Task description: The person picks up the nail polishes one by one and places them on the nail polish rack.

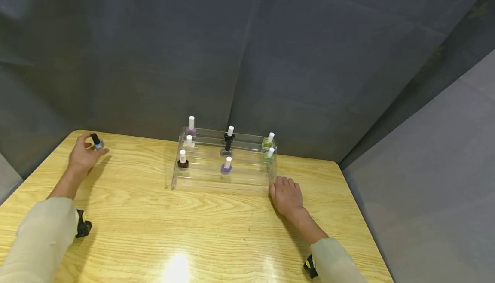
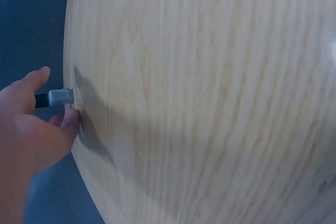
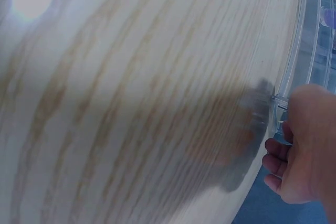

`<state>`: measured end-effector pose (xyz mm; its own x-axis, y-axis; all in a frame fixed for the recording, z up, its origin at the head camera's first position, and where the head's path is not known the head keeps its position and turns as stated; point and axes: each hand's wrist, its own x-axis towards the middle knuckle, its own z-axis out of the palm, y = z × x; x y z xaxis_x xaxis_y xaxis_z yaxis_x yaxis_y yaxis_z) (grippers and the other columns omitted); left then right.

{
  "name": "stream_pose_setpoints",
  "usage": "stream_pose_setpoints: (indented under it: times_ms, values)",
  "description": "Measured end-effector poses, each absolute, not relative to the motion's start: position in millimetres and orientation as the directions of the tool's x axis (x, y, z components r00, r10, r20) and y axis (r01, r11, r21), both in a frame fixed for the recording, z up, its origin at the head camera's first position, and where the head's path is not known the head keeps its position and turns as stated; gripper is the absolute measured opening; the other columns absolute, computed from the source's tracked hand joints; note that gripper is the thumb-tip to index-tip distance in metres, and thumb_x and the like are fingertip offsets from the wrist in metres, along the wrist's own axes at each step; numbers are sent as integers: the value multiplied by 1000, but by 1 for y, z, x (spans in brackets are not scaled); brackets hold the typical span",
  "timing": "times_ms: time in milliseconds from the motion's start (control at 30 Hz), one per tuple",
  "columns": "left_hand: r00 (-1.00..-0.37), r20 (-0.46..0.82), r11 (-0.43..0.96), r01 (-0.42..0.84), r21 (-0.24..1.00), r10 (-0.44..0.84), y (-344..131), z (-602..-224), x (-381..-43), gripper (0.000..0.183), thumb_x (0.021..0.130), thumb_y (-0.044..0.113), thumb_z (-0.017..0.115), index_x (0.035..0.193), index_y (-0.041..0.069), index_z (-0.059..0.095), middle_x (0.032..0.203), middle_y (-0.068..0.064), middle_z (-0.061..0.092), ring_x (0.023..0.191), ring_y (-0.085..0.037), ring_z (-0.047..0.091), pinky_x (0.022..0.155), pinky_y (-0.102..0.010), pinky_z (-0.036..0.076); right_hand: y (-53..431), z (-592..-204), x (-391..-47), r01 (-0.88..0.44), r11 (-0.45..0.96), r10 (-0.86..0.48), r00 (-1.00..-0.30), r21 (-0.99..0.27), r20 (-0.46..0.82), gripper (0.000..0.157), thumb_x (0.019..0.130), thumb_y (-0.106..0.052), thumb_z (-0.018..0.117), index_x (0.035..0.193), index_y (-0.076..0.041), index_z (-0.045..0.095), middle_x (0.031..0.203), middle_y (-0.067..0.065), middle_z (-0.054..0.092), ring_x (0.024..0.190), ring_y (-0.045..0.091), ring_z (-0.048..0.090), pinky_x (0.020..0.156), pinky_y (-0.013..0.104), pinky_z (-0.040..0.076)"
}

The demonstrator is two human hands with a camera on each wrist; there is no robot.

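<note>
A nail polish bottle (image 1: 99, 144) with a black cap and pale grey-blue body is at the table's far left corner. My left hand (image 1: 83, 156) surrounds it with spread fingers; in the left wrist view, gaps show between the fingers and the bottle (image 2: 61, 97). A clear tiered display rack (image 1: 216, 186) stands at the table's back. At its front right corner, my right hand (image 1: 287, 197) holds the side panel, fingers curled in the right wrist view. The thumb is largely hidden there.
Several polish bottles stand on the rack's tiers, including a purple one (image 1: 226, 166), a dark brown one (image 1: 183, 162) and a green one (image 1: 268, 156). Dark cloth (image 1: 216, 51) hangs right behind the wooden table (image 1: 185, 227).
</note>
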<state>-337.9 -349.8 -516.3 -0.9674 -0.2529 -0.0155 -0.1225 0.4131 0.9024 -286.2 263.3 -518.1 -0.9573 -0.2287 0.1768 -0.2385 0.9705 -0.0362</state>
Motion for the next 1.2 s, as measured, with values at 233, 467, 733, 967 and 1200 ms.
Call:
stream_pose_setpoints:
  times_ms: [233,467,733,967,1200]
  values:
    - [-973,-32,402,-124,907,-228,-348,-513,-338,85,100,26,59,156,-3,3,152,-44,10,135,-62,22,105,-69,29,263,-518,-283,-254,966,-237,-948,-55,212,32,107,-25,43,80,-9,37,73,2,29,70,27,35,66,41,33]
    - [-976,-50,407,-136,903,-214,-348,-513,-340,84,101,29,58,157,-2,3,153,-42,7,135,-62,22,105,-70,28,262,-517,-284,-237,970,-223,-957,-59,185,32,108,-27,42,81,-9,39,74,3,33,71,27,36,67,41,32]
    - [-982,-48,467,-130,875,-182,-348,-512,-339,71,101,25,57,151,-10,19,153,-41,15,134,-62,24,106,-69,27,262,-518,-285,-237,970,-225,-956,-46,187,32,108,-27,43,82,-9,40,74,4,35,71,27,37,67,42,34]
    - [-987,31,592,-70,803,-160,-346,-513,-335,51,101,17,58,136,-13,37,146,-40,32,129,-60,35,103,-66,34,262,-519,-286,-234,971,-221,-956,-48,192,32,108,-27,43,82,-8,40,75,5,36,72,28,38,68,42,35]
    - [-987,55,635,-54,771,-151,-345,-513,-333,50,100,17,57,135,-13,38,143,-40,35,126,-58,40,100,-67,35,263,-517,-285,-232,971,-219,-959,-55,178,32,108,-27,43,82,-9,41,75,5,36,72,27,38,68,42,34]
